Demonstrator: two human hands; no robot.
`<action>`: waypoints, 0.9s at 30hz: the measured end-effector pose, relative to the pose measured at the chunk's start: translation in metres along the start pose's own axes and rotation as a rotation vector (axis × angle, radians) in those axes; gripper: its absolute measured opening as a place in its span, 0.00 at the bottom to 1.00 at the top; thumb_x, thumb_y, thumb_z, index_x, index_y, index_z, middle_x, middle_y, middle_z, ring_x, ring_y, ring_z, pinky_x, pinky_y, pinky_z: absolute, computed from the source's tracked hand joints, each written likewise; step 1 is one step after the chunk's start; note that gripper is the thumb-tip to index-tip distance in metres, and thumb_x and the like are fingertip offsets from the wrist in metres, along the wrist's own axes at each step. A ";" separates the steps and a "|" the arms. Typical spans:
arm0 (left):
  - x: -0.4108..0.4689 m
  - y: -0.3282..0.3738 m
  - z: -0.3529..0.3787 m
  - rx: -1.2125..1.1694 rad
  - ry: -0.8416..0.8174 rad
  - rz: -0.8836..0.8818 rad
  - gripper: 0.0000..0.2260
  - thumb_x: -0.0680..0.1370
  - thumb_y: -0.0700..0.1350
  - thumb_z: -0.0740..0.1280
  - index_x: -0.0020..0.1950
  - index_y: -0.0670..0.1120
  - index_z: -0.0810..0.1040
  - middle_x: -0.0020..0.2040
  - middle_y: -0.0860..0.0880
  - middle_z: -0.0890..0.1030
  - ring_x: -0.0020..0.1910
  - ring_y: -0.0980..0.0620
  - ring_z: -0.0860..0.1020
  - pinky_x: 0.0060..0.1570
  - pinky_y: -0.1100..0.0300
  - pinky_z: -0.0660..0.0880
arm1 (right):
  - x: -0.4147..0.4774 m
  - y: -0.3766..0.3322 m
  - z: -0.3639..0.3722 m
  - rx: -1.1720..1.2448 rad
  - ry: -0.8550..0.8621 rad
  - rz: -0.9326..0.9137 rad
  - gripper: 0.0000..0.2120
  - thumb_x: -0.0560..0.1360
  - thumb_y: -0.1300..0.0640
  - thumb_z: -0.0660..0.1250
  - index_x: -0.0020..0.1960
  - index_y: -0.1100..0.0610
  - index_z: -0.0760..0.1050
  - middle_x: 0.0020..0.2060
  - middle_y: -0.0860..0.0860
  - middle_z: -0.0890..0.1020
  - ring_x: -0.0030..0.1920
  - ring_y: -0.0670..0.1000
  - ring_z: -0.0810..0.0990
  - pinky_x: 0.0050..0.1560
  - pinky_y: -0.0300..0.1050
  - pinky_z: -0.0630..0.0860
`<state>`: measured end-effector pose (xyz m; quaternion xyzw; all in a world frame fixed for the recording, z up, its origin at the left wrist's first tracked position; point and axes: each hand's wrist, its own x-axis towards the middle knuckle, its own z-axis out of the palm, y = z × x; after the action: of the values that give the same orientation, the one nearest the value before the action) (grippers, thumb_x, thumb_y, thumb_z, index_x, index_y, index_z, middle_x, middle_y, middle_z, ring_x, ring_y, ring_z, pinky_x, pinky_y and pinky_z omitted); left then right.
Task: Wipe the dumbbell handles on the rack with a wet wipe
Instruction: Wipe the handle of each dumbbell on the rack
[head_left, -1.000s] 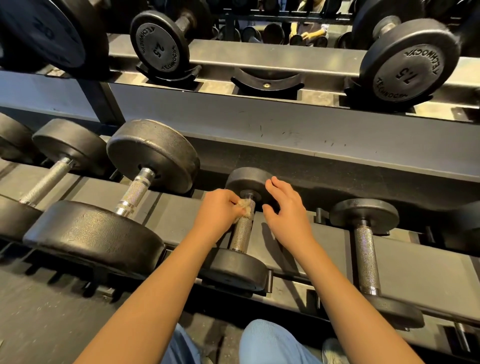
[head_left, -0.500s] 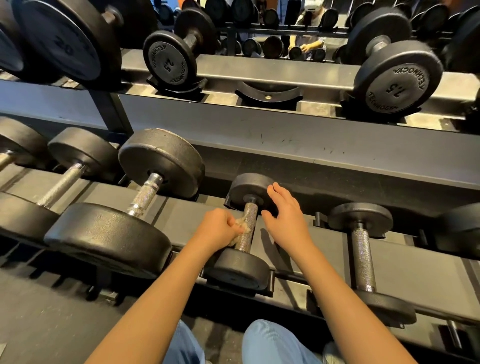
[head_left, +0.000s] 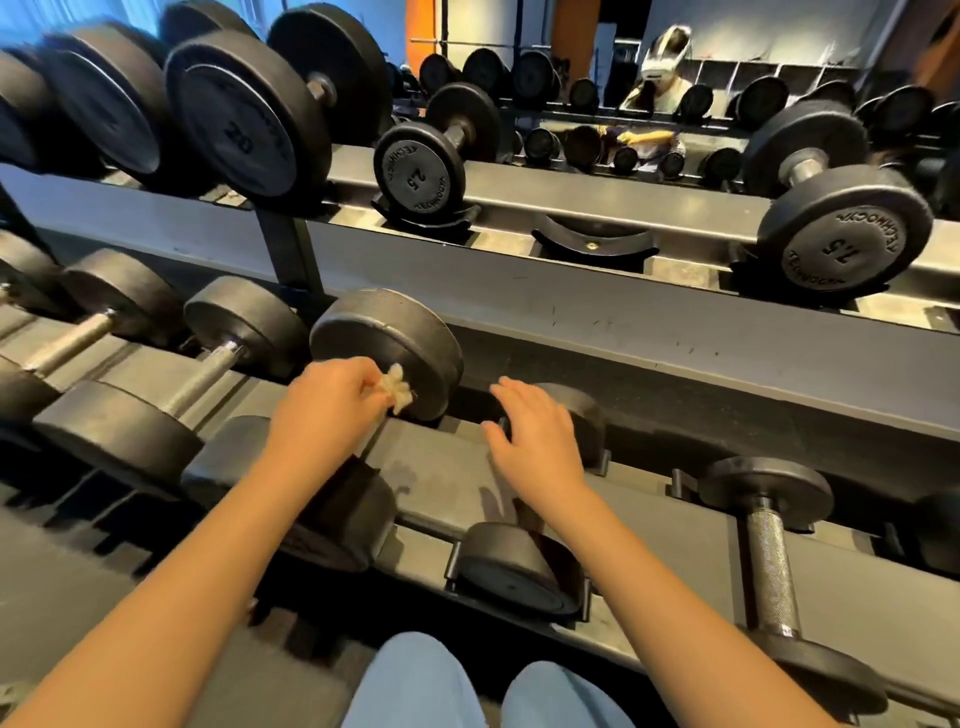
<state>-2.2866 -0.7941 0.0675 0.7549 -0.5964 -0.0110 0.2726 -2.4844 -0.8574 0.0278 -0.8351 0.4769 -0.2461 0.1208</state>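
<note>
The left hand (head_left: 327, 410) is curled, its fingertips pinching a crumpled, off-white wet wipe (head_left: 396, 391). The wipe pokes out against the inner face of the far head of a large dumbbell (head_left: 387, 348) on the lower shelf of the rack (head_left: 447, 475); that dumbbell's handle is hidden under the hand. The right hand (head_left: 537, 441) is loosely spread, fingers relaxed and holding nothing, over the far head of the small dumbbell (head_left: 511, 569) just beside; whether it touches cannot be told. Both bare forearms reach forward, palms down, the left crossing the large dumbbell's near head.
</note>
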 end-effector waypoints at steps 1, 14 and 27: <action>0.009 -0.010 -0.006 0.015 0.013 -0.042 0.07 0.75 0.47 0.68 0.38 0.47 0.77 0.37 0.48 0.78 0.38 0.48 0.76 0.40 0.52 0.74 | 0.007 -0.010 0.004 0.029 -0.014 -0.026 0.23 0.80 0.52 0.60 0.73 0.53 0.64 0.73 0.49 0.65 0.74 0.49 0.60 0.73 0.48 0.53; 0.077 -0.056 0.011 -0.125 -0.404 -0.376 0.06 0.72 0.47 0.74 0.40 0.45 0.81 0.40 0.46 0.81 0.43 0.51 0.78 0.45 0.59 0.73 | 0.098 -0.036 0.046 0.201 -0.007 -0.193 0.25 0.82 0.53 0.57 0.77 0.52 0.55 0.77 0.46 0.55 0.76 0.48 0.51 0.73 0.42 0.50; 0.083 -0.078 0.025 -0.120 -0.382 -0.395 0.10 0.74 0.46 0.71 0.41 0.39 0.82 0.41 0.39 0.82 0.36 0.51 0.75 0.35 0.60 0.71 | 0.096 -0.039 0.084 0.394 0.135 -0.090 0.26 0.79 0.49 0.51 0.76 0.50 0.55 0.74 0.41 0.54 0.77 0.46 0.50 0.75 0.45 0.49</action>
<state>-2.2018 -0.8685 0.0389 0.8232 -0.4765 -0.2415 0.1921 -2.3712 -0.9219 0.0019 -0.7975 0.3888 -0.3950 0.2384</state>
